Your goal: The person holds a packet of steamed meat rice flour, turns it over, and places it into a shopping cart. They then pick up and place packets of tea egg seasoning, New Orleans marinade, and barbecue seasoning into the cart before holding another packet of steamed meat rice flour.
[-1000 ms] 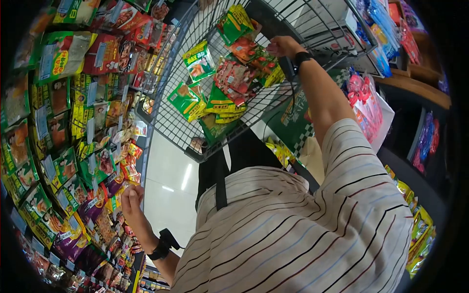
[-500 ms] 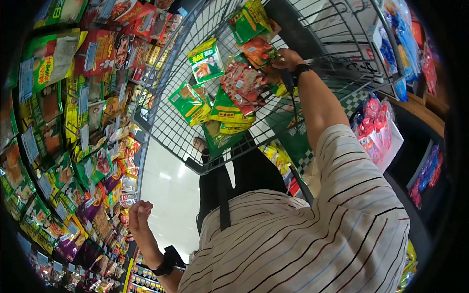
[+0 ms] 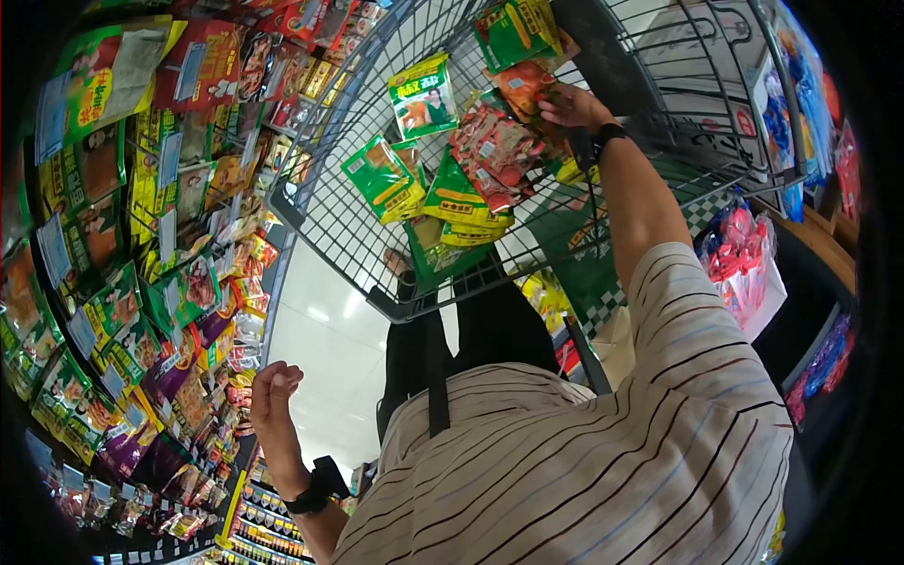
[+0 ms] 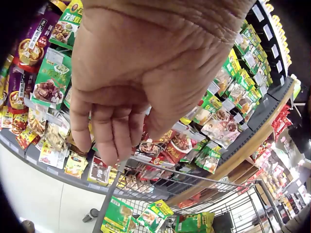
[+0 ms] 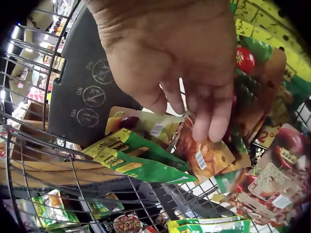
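Because the orange packet [image 5: 213, 154] lies among overlapping packets [image 3: 494, 151] in the cart [image 3: 384, 306], a careless pull could drag neighbours along; the right hand [image 5: 167, 53] touches it, whether pinching I cannot tell. Loosely curled, the left hand [image 3: 276, 410] holds nothing.

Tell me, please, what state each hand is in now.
Left hand: open, holding nothing.
Right hand: at an orange packet; whether gripping cannot be told.
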Motion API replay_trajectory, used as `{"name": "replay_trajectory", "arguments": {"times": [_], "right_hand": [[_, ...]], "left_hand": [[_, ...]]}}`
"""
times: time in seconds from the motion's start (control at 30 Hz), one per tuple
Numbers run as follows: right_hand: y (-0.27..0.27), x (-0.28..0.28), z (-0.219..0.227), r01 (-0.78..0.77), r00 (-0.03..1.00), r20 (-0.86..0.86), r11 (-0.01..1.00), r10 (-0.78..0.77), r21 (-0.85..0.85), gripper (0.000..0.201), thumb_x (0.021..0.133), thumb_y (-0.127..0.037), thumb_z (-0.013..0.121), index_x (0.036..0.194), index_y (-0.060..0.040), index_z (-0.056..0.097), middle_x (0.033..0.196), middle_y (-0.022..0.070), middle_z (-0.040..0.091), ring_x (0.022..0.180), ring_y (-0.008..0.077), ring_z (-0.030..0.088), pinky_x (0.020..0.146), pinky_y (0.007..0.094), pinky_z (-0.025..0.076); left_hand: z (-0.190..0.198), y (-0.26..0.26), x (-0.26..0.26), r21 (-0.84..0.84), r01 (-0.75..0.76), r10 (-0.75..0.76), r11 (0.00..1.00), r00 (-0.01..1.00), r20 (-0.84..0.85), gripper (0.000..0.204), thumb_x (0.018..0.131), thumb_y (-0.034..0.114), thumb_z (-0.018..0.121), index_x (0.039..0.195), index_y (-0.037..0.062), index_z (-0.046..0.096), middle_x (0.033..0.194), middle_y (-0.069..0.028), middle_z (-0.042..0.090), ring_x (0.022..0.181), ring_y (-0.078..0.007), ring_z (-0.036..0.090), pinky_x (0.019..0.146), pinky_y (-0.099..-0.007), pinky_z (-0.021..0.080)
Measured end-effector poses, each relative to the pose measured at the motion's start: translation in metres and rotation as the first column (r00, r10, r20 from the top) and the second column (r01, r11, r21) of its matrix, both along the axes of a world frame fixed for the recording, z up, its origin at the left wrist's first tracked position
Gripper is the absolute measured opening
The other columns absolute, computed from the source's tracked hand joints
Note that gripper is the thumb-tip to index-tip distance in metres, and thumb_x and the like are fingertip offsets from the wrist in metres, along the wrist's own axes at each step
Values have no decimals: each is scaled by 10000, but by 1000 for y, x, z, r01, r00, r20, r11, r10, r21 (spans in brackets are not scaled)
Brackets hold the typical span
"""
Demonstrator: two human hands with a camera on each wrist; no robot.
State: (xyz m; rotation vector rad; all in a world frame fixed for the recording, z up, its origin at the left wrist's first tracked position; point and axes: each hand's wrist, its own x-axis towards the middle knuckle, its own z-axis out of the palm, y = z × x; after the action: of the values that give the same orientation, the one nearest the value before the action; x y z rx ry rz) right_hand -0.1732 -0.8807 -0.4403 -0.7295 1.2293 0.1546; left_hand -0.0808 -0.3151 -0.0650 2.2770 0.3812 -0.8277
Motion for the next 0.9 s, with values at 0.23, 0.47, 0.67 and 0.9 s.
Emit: {"name": "replay_trajectory", "arguments": {"times": [0.23,0.47,0.67,0.9], "right_hand": [[8,10,27,-294,955,24,955,295,-49,402,1013,-231,528,1338,3,498,1282,144,561,1014,267,671,841,377,617],[26,6,138,-319,947,-17,931,321,-176,369,1003,-205,503,1289,16,577,1328,137,562,1030,283,689,825,378,612],[58,-22,214,-383,876,213,893,432,-236,354,1024,-185,478,1272,46,580,1244,139,616,950,229,698,829,354,602],[183,-23,373,-411,721,494,873,487,-261,439,1034,-219,467,1346,84,523,1217,144,650,895,173,704,841,334,586]], "left_hand": [[0,6,-1,-50,28,-27,998,999,30,350,1034,305,541,1187,-2,609,1047,-117,680,999,-211,661,967,-379,500],[-18,19,7,-266,69,-53,961,996,68,322,1017,263,568,1173,-15,612,1031,-118,687,988,-205,666,948,-353,502],[-62,-21,43,-399,401,-361,825,916,175,386,995,224,601,1278,-36,561,1194,-158,657,1141,-237,618,990,-340,473],[-76,-111,32,-118,893,-596,435,384,705,743,830,257,766,1434,-19,432,1379,-254,518,1319,-382,478,1109,-421,380]]}}
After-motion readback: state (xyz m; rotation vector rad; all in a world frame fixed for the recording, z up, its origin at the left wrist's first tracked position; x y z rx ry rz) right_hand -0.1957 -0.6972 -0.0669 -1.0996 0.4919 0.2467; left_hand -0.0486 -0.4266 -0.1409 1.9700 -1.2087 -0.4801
